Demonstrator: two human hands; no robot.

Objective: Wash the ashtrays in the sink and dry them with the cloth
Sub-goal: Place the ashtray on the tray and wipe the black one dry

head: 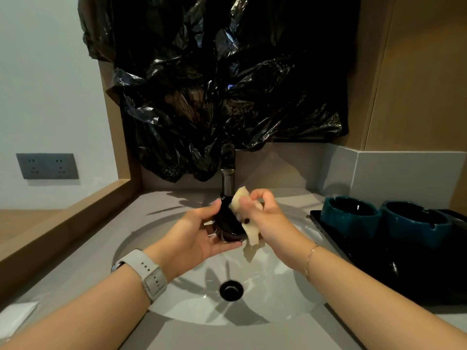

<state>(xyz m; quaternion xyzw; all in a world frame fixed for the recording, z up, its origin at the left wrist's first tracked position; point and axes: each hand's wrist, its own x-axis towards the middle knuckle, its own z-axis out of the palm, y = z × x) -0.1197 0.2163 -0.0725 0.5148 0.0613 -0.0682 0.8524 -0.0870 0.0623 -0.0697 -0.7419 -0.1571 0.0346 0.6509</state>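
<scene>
Ashtrays: 1 held (228, 227), 2 on tray (350, 210) (415, 223)

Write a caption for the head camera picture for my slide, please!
Left hand holds a dark ashtray over the sink while right hand rubs it with a cloth.

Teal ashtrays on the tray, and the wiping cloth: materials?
Teal ashtrays: likely glazed ceramic; thick walls, glossy highlights. Cloth in the right hand: soft cream fabric, possibly chamois-like; it folds limply over the dark ashtray.
</scene>
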